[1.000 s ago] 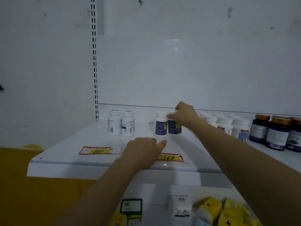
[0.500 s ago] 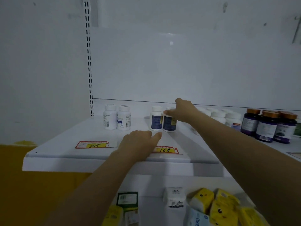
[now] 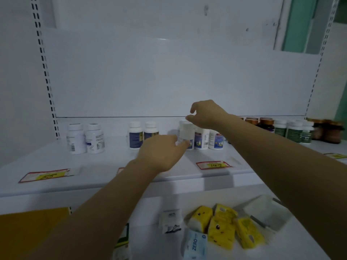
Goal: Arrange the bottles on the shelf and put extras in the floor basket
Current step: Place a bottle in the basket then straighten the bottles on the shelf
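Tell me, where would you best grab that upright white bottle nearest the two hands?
Probably around its round body, coming from the front-left. The white bottle stands upright with bare shelf to its left and front, while a neighbouring bottle crowds its right side.

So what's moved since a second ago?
The right hand let go of the blue-label bottle and moved right, now over the cap of a white bottle. The left hand left the shelf edge and reaches that bottle's base. The blue-label pair and the two leftmost bottles stand as before.
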A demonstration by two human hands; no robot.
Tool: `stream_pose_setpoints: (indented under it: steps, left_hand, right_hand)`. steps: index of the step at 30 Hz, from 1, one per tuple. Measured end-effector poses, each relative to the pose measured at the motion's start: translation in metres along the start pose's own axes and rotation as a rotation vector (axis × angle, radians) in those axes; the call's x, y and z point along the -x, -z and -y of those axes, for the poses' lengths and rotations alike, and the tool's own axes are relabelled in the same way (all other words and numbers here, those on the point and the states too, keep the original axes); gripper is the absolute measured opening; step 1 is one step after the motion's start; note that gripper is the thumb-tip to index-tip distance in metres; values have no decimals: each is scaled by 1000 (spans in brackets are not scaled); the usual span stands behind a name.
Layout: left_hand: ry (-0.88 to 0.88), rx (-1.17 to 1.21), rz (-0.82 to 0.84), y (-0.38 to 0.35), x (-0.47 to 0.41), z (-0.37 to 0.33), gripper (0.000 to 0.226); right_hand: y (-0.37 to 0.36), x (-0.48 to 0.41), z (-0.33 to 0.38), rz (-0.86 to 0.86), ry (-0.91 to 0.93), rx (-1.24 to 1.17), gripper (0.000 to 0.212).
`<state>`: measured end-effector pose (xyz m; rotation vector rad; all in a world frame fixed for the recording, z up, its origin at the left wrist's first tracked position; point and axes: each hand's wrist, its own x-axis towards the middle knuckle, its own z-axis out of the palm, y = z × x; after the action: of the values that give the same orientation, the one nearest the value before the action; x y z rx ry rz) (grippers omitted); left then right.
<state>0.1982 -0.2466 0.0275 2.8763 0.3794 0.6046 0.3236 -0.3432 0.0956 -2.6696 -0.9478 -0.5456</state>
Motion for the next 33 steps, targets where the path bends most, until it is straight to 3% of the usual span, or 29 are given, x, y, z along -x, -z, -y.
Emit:
stream_pose_setpoints:
  steps: [8,16,20,26,29,33]
  left_hand:
    - [56,-125,55,-40,-21,-52,50]
    - [239,-88,36,-59,-10,-52,56]
    - [277,-63,34,-60,-6,-56,58]
    - [296,22,48,-60,-8,-51,57]
    - [339,97,39,-57,-8,-53,54]
    - [334,290,-108,-43,-10,-56,63]
  right_hand:
    - [-1,-4,-68,61,76,16,38]
    - [-28,-23,-43,68,284,30,41]
    - [-44,-27,-27,62,278,119,43]
    - [-49,-33,-20,33,239,21,21]
    - [-39,-31,-21,19,265,-18,22]
    - [-10,-23,-26,58,304,-264,25]
